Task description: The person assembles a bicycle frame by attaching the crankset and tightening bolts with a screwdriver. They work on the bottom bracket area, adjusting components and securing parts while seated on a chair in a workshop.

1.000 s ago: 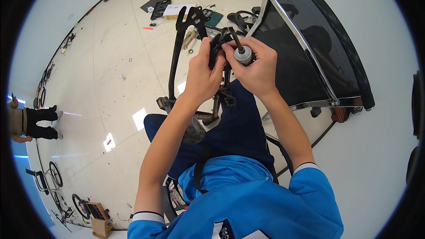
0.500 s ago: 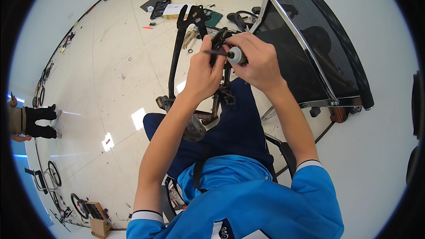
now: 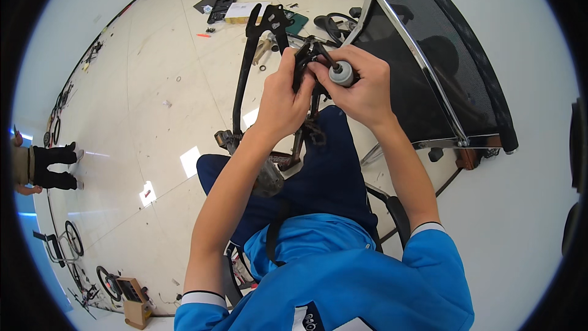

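A dark bicycle frame [image 3: 239, 95] rests on my lap, its black fork-like end [image 3: 269, 19] pointing away from me. Round a dark part at the right side of this frame, my left hand [image 3: 283, 99] is closed, fingers mostly hidden behind it. My right hand [image 3: 362, 83] is closed on a tool with a round grey handle [image 3: 341, 74] and a dark shaft [image 3: 326, 55] slanting up and left. Its thumb and fingertips sit close to the part in my left hand; whether they touch it I cannot tell. Below the hands are a pedal [image 3: 226, 140] and a rounded dark housing [image 3: 267, 179].
A black mesh chair [image 3: 422, 55] with chrome rails stands close at right. On the floor ahead lie an open tool case [image 3: 222, 10], a green mat [image 3: 297, 24] and loose parts. A person [image 3: 46, 167] stands far left, near bicycle parts and a cardboard box [image 3: 137, 314].
The grey-handled tool has shifted right, and its shaft has swung from pointing left to pointing up and left. My right hand has moved slightly right. My left hand keeps its place.
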A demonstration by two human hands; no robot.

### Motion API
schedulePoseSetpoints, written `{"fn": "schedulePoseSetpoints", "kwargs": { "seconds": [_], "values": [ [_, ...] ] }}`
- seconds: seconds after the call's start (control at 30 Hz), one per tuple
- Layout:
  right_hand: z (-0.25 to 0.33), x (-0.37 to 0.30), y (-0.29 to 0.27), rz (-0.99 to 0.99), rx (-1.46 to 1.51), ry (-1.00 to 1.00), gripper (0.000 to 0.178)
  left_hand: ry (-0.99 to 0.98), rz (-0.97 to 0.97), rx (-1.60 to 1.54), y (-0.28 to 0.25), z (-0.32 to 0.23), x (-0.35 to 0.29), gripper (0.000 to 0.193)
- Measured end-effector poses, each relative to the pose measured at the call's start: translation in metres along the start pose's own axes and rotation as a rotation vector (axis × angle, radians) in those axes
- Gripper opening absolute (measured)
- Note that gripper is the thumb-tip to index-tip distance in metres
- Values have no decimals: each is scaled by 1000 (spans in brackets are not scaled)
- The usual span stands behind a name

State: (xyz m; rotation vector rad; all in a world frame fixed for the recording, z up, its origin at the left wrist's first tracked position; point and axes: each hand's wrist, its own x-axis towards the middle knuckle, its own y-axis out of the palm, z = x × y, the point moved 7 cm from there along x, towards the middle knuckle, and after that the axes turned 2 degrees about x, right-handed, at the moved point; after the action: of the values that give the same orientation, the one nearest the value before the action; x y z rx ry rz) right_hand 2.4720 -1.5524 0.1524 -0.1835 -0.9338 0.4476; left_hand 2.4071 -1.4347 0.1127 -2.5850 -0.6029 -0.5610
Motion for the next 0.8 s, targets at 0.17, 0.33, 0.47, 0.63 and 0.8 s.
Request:
{"fn": "schedulePoseSetpoints", "kwargs": {
  "seconds": [0.17, 0.33, 0.47, 0.63, 0.8],
  "values": [
    [0, -1, 3, -55, -16, 27, 17, -17, 4, 13, -1, 3, -1, 17],
    [8, 1, 4, -35, -61, 6, 19, -34, 2, 17, -2, 1, 1, 16],
    [17, -1, 7, 52, -246, -291, 26, -7, 17, 5, -2, 5, 0, 15],
    [16, 1, 0, -28, -81, -257, 22, 35, -15, -3, 0, 2, -1, 17],
    [6, -2, 2, -98, -80, -6, 14, -14, -4, 25, 0, 3, 0, 18]
  ]
}}
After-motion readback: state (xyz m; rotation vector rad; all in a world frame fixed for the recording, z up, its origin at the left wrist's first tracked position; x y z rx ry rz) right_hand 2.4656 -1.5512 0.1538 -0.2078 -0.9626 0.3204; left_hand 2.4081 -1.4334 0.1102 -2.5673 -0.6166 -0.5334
